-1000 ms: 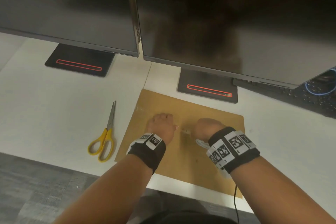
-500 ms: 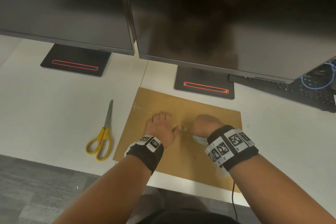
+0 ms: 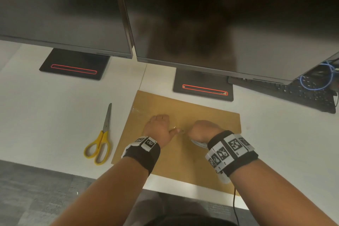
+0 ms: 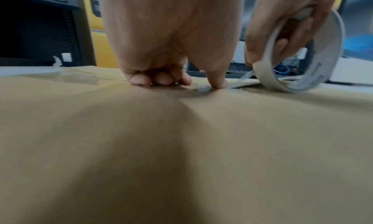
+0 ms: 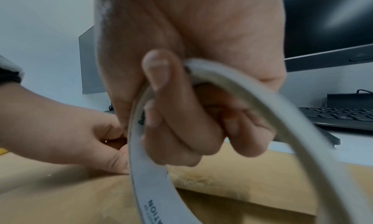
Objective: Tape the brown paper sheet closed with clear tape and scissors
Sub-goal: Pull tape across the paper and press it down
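Brown paper sheet [image 3: 183, 156] flat, yellow scissors [image 3: 100, 141] beside.

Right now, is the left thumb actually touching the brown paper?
Touching. The left wrist view shows the left hand with its thumb tip pressed onto the brown paper sheet, no gap beneath.

Both hands [image 3: 159, 128] on brown paper [image 3: 183, 163] (scissors [image 3: 100, 139] lie left)

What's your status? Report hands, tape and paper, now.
Left hand pressing the tape end onto brown paper, thumb down. Right hand gripping tape roll, strip uncut. Scissors idle left of paper. Nothing in the way.
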`<act>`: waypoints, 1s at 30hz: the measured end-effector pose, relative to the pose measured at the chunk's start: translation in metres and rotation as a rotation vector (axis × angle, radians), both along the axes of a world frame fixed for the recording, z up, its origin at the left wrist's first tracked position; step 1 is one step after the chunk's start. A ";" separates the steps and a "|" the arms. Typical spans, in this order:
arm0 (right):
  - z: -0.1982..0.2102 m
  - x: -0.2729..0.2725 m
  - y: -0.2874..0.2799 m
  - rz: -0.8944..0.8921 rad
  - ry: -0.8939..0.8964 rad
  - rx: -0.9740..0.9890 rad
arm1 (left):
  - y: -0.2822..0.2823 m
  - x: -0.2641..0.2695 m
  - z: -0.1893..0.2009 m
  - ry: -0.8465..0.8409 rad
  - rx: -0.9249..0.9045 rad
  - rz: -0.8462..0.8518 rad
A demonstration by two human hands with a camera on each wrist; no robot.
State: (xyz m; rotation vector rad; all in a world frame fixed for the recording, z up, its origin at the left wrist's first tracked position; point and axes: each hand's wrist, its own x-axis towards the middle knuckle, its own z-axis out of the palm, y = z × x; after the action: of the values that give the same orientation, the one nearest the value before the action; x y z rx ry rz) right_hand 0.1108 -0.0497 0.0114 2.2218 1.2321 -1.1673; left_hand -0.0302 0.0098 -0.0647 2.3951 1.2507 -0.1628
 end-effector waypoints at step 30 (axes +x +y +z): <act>-0.010 0.003 0.005 -0.009 0.012 -0.055 | 0.055 -0.049 0.010 0.139 0.085 0.366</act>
State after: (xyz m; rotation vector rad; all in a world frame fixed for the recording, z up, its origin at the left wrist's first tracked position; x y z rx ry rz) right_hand 0.1142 -0.0447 0.0009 2.1856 1.1808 -1.2054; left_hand -0.0797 0.0650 -0.0544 2.2056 1.7668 -0.1688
